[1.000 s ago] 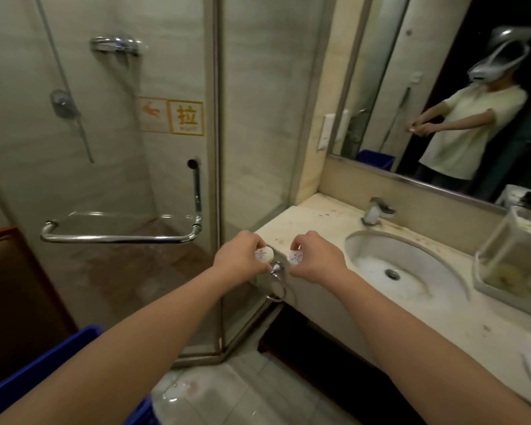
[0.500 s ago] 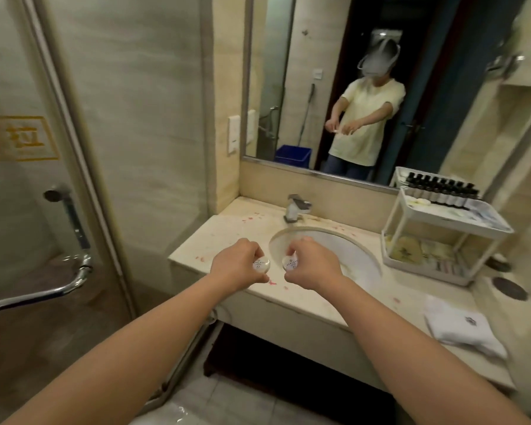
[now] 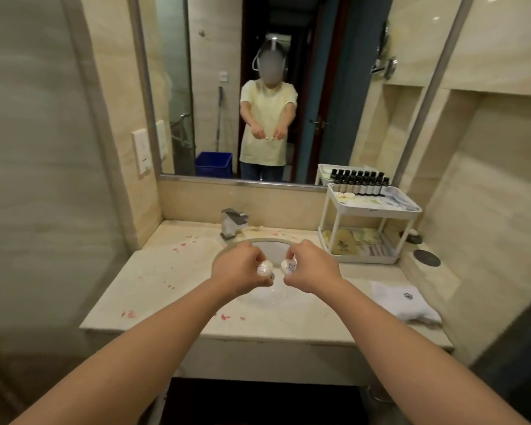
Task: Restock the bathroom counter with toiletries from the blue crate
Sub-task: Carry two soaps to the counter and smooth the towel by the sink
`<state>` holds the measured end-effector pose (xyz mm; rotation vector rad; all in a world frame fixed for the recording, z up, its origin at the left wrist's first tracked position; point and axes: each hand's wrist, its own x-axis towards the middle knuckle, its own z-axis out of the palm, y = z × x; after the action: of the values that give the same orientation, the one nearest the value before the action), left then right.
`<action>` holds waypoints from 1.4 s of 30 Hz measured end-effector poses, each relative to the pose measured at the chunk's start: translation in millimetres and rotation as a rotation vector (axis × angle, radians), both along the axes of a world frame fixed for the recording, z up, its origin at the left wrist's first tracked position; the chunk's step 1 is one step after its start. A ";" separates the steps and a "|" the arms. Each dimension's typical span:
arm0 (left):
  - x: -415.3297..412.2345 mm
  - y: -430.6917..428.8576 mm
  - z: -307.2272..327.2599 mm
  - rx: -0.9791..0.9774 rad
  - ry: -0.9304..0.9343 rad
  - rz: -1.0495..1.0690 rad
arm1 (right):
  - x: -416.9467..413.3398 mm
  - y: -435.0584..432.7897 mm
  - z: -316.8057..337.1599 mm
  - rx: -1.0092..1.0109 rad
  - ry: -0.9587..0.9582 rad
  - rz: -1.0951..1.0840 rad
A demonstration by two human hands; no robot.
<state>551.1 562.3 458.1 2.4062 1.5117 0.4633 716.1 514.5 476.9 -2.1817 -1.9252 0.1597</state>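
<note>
Both my arms reach out over the sink (image 3: 267,246). My left hand (image 3: 239,271) grips a small round white soap packet (image 3: 265,267), and my right hand (image 3: 314,269) grips a second round white packet (image 3: 289,266) with printed text. The two packets sit side by side, a small gap between them, above the basin. The marble counter (image 3: 166,280) spreads out on both sides. The blue crate (image 3: 213,163) shows only as a reflection in the mirror, on the floor behind me.
A white two-tier rack (image 3: 370,222) at the counter's back right holds several dark small bottles (image 3: 360,180) on top and sachets below. A folded white towel (image 3: 403,300) lies at the right. The chrome faucet (image 3: 232,223) stands behind the sink. Glass shower wall on the left.
My view has swung right from the shower door to face the sink and mirror squarely. Both hands kept hold of their packets and now hang over the basin.
</note>
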 end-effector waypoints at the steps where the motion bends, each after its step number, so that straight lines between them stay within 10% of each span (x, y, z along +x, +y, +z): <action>1: 3.1 7.7 0.4 0.003 0.001 -0.023 | 1.4 3.8 0.6 0.005 0.005 -0.020; 23: 108.9 110.9 5.4 0.068 0.013 -0.312 | 96.6 64.4 7.2 0.052 0.026 -0.285; 42: 353.5 241.7 28.8 0.073 -0.059 -0.214 | 342.5 214.3 26.5 0.063 0.001 -0.204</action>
<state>904.6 803.9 487.0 2.5493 1.2154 0.5448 1058.6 728.8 503.5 -2.3169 -1.6691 0.0652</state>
